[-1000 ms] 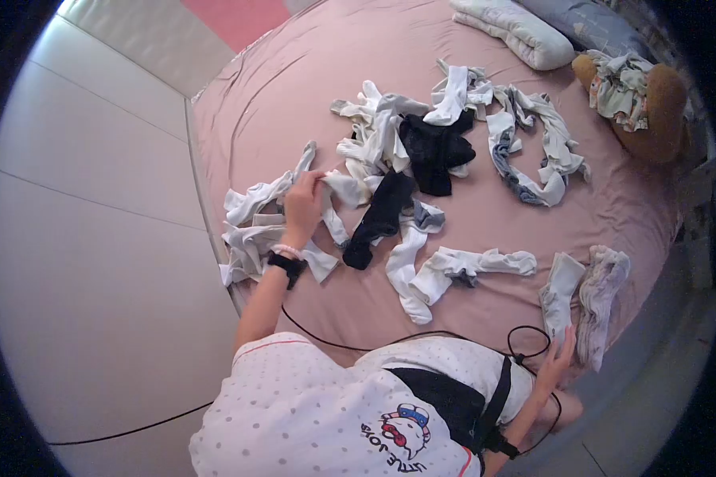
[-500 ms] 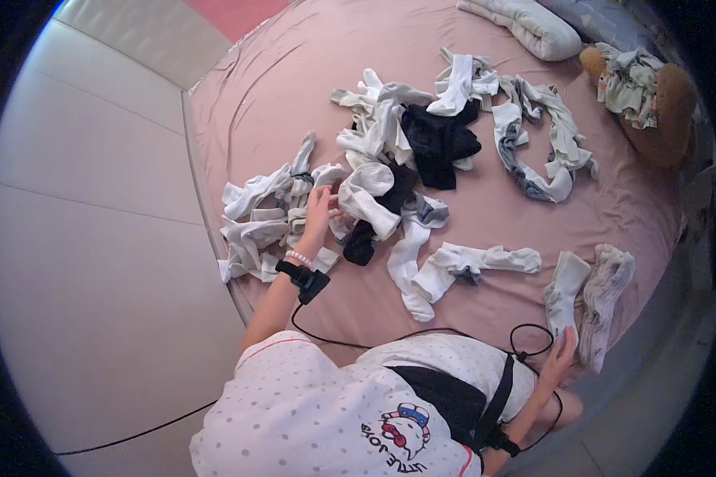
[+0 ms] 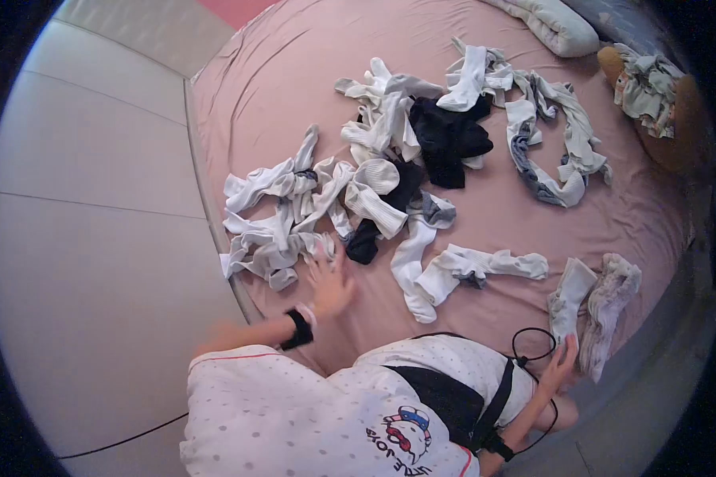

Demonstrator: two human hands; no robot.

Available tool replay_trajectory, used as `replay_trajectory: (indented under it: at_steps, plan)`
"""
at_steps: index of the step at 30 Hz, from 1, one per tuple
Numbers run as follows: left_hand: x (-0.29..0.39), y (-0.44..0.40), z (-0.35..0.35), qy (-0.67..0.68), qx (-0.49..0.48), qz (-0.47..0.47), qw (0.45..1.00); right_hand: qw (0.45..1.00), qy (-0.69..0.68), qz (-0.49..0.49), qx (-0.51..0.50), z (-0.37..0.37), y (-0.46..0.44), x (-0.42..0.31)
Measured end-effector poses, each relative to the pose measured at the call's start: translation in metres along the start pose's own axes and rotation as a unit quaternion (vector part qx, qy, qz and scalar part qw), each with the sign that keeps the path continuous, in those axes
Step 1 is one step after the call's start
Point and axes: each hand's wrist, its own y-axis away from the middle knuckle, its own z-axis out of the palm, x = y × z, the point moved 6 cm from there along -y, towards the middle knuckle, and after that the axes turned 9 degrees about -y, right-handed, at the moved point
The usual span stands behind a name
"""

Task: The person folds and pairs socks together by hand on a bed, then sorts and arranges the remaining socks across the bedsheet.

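Observation:
My left hand [image 3: 332,288], slightly blurred, reaches over the bed with its fingers spread. Its fingertips are at the lower edge of a loose pile of white and grey socks [image 3: 274,238]. My right hand [image 3: 561,364] rests by my knee with fingers stretched out, its fingertips at the near end of a white sock [image 3: 569,298]. Beside that one lies a greyish, fuzzy-looking pair of socks [image 3: 608,306]. A ribbed white sock [image 3: 378,208] lies over black socks [image 3: 364,242] in the middle. More white socks with grey parts [image 3: 473,266] lie between my hands.
A pink sheet [image 3: 294,87] covers the bed. Farther back are black garments [image 3: 449,139], a curved row of socks [image 3: 569,187] and a rolled white quilt [image 3: 561,28]. A brown plush item [image 3: 652,147] sits at the right edge. A black cable [image 3: 515,342] loops near my leg.
My left hand has drawn back from the sock pile toward me, its fingers now spread. Socks in the left pile have shifted. My right hand has stayed by the white sock.

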Motion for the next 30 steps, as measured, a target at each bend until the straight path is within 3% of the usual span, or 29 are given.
replay_trajectory:
  at_steps: [2, 4, 8, 10, 13, 20, 22, 23, 25, 30]
  plan:
    - [0.023, 0.029, 0.022, -0.019, -0.048, 0.095, 0.994, 1.000, 0.016, 0.010, -0.005, -0.001, -0.002, 0.000]
    - [0.037, 0.052, 0.042, 0.037, -0.037, 0.203, 0.978, 1.000, 0.019, 0.002, -0.005, -0.002, -0.002, 0.000]
    - [0.051, 0.050, 0.028, 0.018, -0.060, 0.194, 0.979, 1.000, 0.016, -0.007, 0.000, 0.000, -0.006, 0.016]
    - [0.047, 0.050, 0.030, -0.001, -0.101, 0.225, 0.969, 1.000, 0.017, -0.009, 0.001, -0.001, -0.004, 0.017]
    - [0.040, 0.044, 0.032, -0.030, -0.089, 0.283, 0.954, 1.000, 0.006, 0.007, 0.003, 0.000, -0.007, 0.019]
    - [0.043, 0.005, 0.012, -0.086, -0.187, 0.286, 0.936, 1.000, -0.010, 0.025, 0.004, -0.001, -0.007, 0.022]
    - [0.049, -0.020, 0.005, -0.079, -0.080, 0.336, 0.935, 1.000, -0.003, 0.015, 0.002, -0.001, -0.006, 0.031]
    - [0.052, -0.036, 0.003, -0.035, -0.127, 0.315, 0.940, 1.000, 0.003, 0.010, 0.007, -0.001, -0.006, 0.034]
    - [0.052, -0.065, 0.017, 0.050, -0.313, 0.213, 0.924, 0.999, -0.024, 0.029, 0.017, -0.002, -0.004, 0.029]
    - [0.057, -0.093, 0.021, 0.058, -0.227, 0.214, 0.948, 0.999, -0.035, 0.013, 0.014, -0.004, -0.004, 0.050]
